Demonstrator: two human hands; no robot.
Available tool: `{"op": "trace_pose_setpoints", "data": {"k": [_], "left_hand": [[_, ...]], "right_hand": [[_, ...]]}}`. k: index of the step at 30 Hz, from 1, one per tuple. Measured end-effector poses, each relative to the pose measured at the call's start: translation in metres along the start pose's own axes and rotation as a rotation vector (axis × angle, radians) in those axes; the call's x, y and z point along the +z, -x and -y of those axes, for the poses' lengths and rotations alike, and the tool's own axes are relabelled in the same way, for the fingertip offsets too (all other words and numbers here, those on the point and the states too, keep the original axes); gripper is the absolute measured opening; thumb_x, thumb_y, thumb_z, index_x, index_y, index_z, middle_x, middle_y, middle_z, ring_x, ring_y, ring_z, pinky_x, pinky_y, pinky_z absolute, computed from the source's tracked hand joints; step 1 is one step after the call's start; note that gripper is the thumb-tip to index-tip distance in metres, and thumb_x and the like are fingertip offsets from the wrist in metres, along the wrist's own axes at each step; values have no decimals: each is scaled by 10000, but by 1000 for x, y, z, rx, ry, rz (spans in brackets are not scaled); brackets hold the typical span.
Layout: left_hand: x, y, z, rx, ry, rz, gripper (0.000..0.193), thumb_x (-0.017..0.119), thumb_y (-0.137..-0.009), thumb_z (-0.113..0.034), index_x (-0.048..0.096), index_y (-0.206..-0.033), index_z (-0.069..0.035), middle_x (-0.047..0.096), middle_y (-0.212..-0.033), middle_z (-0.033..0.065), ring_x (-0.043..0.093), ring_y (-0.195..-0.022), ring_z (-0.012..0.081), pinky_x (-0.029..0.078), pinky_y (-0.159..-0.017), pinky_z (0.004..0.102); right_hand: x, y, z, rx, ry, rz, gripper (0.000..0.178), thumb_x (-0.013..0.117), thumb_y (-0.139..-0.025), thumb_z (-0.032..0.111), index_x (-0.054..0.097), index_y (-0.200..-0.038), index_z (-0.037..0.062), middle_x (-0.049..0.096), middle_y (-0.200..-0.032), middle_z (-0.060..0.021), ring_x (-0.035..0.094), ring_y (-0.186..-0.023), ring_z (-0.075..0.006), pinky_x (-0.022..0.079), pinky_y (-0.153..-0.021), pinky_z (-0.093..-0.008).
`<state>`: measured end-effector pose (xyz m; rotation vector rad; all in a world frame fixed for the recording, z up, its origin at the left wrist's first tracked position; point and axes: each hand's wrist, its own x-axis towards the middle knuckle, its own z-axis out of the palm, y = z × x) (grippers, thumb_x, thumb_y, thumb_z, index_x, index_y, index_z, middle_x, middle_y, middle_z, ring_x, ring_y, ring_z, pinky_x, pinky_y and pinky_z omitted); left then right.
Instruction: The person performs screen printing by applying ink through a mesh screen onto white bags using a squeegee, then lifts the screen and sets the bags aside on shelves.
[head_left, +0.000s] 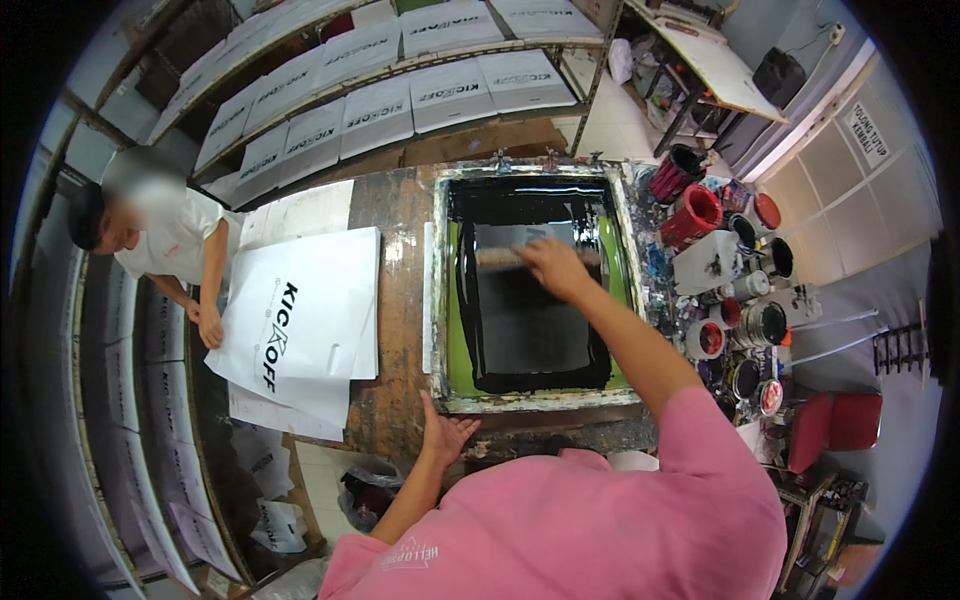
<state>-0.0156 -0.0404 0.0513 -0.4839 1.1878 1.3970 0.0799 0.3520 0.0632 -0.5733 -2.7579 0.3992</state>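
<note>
A screen-printing frame (436, 300) with a green mesh lies on the worktable in front of me, black ink spread over much of its face. My right hand (552, 266) is closed round a wooden-handled squeegee (497, 257), which lies crosswise on the inked mesh in the frame's upper half. Down at the frame's near left corner is my left hand (447, 430), its fingers apart and nothing in it. Left of the frame rests a stack of white printed sheets (335, 290) with black lettering. What lies under the mesh is mostly hidden.
A co-worker (175, 235) stands at the left with a hand by the sheets. Racks of printed sheets (377, 120) run along the back and left. Ink-stained tubs, including a red bucket (692, 215), crowd the table's right end. A red chair (835, 432) stands beyond.
</note>
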Motion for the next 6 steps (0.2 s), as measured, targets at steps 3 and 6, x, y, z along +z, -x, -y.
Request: {"op": "trace_pose_setpoints", "data": {"k": [3,6], "left_hand": [[-11,-24,5,-40,5,-18,1356,467,-798,-965,34,-1656,-8,79,-1703,287,212,-1557,464,363,-1201,556],[-11,-30,8,-52,20,3,1279,453,-839,-935,57,-1670,-48,21,-1725,255,176,-1571,458,364,-1201,557]], "right_hand": [[16,-72,-46,22,119,-31,462,653,-929,181,618,-1387,224,675,-1189,-83,625,-1088,-317,525,-899,-482],[33,-130,-74,50,160,39,501,682,-923,209,603,-1417,230,672,-1213,-75,619,-1128,-310,530,-910,-479]]}}
